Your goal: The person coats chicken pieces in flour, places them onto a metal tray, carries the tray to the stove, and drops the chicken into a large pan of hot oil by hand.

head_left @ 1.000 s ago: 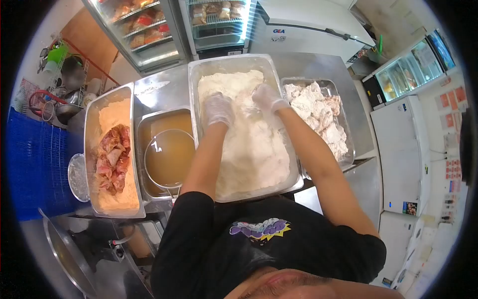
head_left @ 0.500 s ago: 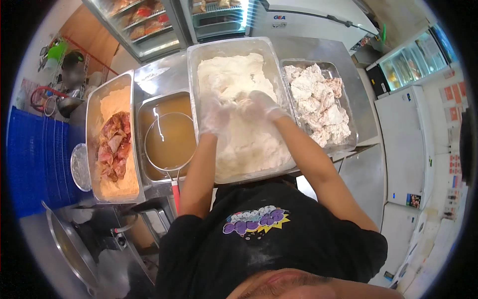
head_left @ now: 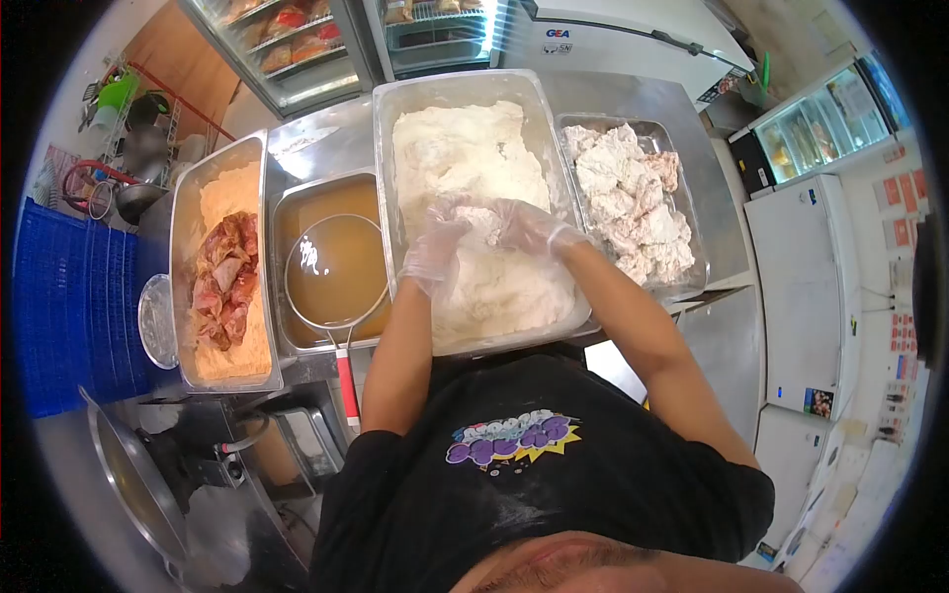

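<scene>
A: How far along is the work?
B: Partway, in my judgement. White-coated pieces (head_left: 633, 198) lie heaped in the tray (head_left: 670, 145) on the right; bare reddish meat (head_left: 225, 282) lies on orange powder (head_left: 232, 364) in the left tub (head_left: 181, 277), no white coating seen on it
A: And the piece in hand?
B: The floured piece (head_left: 481, 223) is about mid-length of the flour tub (head_left: 455, 87), between both hands. Whether it touches the flour (head_left: 465, 148) cannot be told
A: State of the grip?
B: The left hand (head_left: 440, 245) and right hand (head_left: 534, 229), in clear gloves, curl closed about it from opposite sides; some fingertips are hidden
A: Pose?
B: Forearms reach forward, converging over the tub, elbows bent, palms turned inward
</scene>
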Demonstrator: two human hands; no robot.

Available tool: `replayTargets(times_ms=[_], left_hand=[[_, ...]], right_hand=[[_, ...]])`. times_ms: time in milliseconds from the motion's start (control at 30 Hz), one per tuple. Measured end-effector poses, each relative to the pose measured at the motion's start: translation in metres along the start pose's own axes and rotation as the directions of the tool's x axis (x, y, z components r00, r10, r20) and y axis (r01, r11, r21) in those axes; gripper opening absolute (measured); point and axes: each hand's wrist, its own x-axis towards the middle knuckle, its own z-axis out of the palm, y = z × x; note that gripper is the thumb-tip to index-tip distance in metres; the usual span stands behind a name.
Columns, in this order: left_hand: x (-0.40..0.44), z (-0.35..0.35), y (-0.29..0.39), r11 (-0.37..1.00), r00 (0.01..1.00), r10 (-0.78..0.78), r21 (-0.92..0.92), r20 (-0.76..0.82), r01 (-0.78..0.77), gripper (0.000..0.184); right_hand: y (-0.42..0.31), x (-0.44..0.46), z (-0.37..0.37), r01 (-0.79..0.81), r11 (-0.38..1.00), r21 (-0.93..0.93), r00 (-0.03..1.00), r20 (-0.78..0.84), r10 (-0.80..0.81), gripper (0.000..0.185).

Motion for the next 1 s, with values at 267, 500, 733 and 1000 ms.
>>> replayTargets(times_ms=[267, 500, 733, 1000], left_hand=[[0.001, 0.011, 0.019, 0.834, 0.975, -0.036, 0.532, -0.218, 0.149, 0.031], [-0.001, -0.012, -0.017, 0.248, 0.980, 0.070, 0.955, -0.185, 0.162, 0.031], [0.004, 0.000, 0.001, 0.313, 0.977, -0.088, 0.925, -0.195, 0.213, 0.022], [-0.002, 0.000, -0.015, 0.179, 0.993, -0.113, 0.983, -0.022, 0.043, 0.022]], right_hand=[[-0.002, 0.029, 0.013, -0.019, 0.801, -0.599, 0.985, 0.128, 0.119, 0.043], [0.134, 0.118, -0.005, -0.288, 0.816, -0.501, 0.861, 0.238, 0.450, 0.027], [-0.002, 0.063, 0.046, -0.166, 0.764, -0.624, 0.986, -0.087, 0.142, 0.035], [-0.053, 0.078, 0.053, -0.324, 0.408, -0.853, 0.905, -0.155, 0.395, 0.033]])
